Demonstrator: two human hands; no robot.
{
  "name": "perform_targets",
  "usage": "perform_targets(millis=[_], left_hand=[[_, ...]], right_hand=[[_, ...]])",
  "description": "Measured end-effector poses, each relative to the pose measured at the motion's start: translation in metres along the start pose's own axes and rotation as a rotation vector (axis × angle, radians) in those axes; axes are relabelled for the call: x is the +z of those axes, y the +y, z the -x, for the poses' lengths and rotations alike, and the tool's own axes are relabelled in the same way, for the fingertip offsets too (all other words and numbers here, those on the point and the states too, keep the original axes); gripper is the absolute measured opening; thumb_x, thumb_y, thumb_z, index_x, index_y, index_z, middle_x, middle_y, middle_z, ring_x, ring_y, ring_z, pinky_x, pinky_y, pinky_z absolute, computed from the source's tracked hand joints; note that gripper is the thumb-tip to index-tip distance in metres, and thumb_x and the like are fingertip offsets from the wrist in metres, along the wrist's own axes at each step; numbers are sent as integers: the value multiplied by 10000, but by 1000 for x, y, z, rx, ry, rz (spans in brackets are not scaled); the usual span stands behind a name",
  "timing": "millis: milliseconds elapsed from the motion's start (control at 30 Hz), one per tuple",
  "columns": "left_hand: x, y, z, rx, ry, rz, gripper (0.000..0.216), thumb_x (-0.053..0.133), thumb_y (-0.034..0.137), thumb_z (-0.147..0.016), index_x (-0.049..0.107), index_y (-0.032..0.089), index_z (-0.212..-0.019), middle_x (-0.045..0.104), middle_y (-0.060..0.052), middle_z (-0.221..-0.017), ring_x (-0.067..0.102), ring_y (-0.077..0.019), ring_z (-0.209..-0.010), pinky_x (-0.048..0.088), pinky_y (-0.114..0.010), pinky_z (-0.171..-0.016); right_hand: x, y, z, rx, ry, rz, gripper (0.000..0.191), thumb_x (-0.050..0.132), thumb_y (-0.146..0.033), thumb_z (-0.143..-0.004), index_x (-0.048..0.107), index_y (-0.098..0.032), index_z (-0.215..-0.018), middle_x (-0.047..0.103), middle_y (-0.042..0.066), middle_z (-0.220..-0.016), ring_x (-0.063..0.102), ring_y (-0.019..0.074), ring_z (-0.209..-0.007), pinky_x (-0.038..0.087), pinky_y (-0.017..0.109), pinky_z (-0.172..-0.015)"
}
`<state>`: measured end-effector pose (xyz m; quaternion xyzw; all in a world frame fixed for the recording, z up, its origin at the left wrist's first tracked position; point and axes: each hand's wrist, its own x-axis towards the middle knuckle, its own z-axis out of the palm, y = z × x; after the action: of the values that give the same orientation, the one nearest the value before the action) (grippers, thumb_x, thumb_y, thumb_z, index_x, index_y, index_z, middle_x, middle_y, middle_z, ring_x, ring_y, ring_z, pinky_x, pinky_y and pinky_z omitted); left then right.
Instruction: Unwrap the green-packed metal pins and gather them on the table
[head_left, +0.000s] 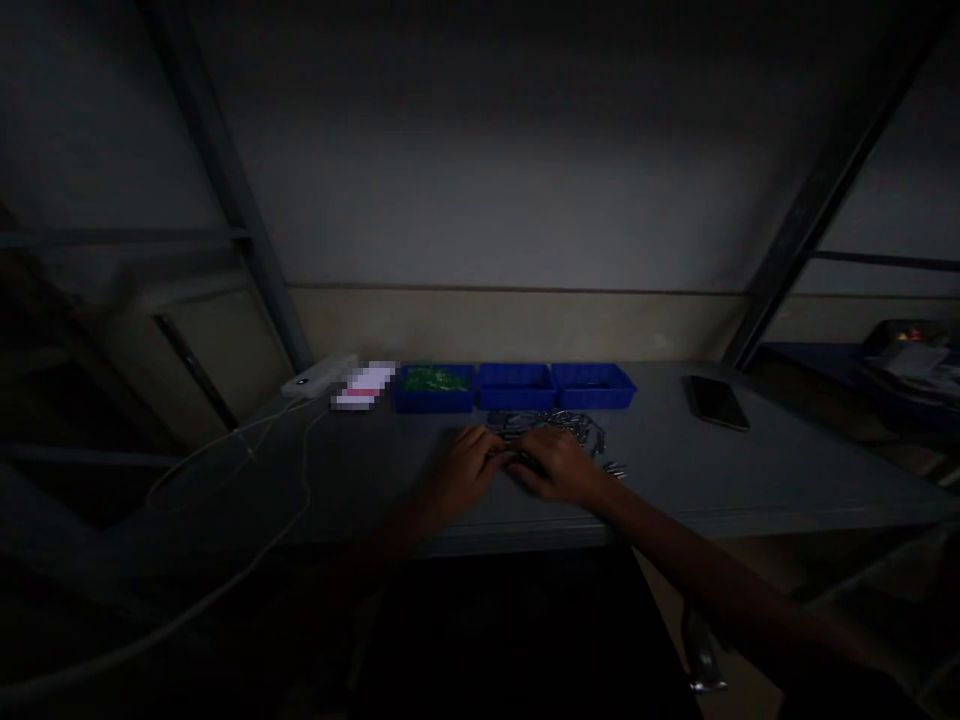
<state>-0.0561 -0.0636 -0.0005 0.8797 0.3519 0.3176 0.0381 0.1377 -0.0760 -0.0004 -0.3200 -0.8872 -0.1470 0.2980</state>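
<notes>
My left hand [468, 464] and my right hand [561, 464] meet over the front part of the grey table [660, 480], fingertips close together. The fingers of both hands are closed in a pinch. Something small and dark is between them, too dim and small to name. Just behind and to the right of my right hand lies a loose pile of small shiny metal parts [577, 424]. A few more metal parts [616, 470] lie apart, by my right wrist. My hands hide some of the pile.
Behind the pile stand three blue bins in a row: the left bin [435, 402] holds green pieces [433, 379], beside a middle bin [517, 398] and a right bin [596, 396]. A lit phone [365, 385], a white box [319, 377] and cables [305, 455] lie left; a dark phone [716, 402] lies right.
</notes>
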Motion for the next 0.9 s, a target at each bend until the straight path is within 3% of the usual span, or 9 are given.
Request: perform_targets(millis=[200, 433, 600, 800, 900], left_hand=[[-3, 5, 4, 7, 9, 24, 165, 429, 259, -902, 565, 186, -844, 610, -32, -837, 553, -168, -846, 441, -318, -781], [-2, 5, 0, -9, 13, 63, 119, 459, 249, -872, 547, 191, -929, 621, -45, -907, 578, -166, -881, 467, -302, -787], [1, 6, -8, -50, -7, 43, 118, 434, 237, -879, 545, 202, -902, 639, -41, -862, 598, -160, -838, 468, -288, -772], [-1, 8, -4, -59, 0, -16, 162, 415, 257, -895, 557, 196, -843, 644, -43, -840, 596, -166, -839, 462, -296, -780], [0, 7, -3, -52, 16, 13, 130, 446, 258, -883, 561, 204, -913, 647, -30, -853, 597, -157, -835, 467, -289, -783]], right_hand=[[3, 2, 5, 13, 8, 19, 205, 455, -316, -905, 589, -163, -929, 660, 75, -762, 604, 175, -689, 431, 290, -654], [4, 3, 3, 109, -70, 7, 257, 397, -307, -933, 599, -160, -869, 663, 67, -735, 609, 159, -654, 423, 268, -632], [3, 4, 3, 231, -45, -29, 230, 405, -305, -926, 577, -155, -951, 677, 74, -792, 626, 163, -697, 431, 261, -641], [0, 2, 4, 150, -58, -23, 227, 438, -325, -908, 577, -147, -924, 668, 91, -793, 622, 183, -704, 434, 282, -640], [1, 3, 5, 138, -68, -16, 219, 420, -297, -915, 583, -151, -938, 673, 86, -804, 623, 172, -707, 434, 275, -654]])
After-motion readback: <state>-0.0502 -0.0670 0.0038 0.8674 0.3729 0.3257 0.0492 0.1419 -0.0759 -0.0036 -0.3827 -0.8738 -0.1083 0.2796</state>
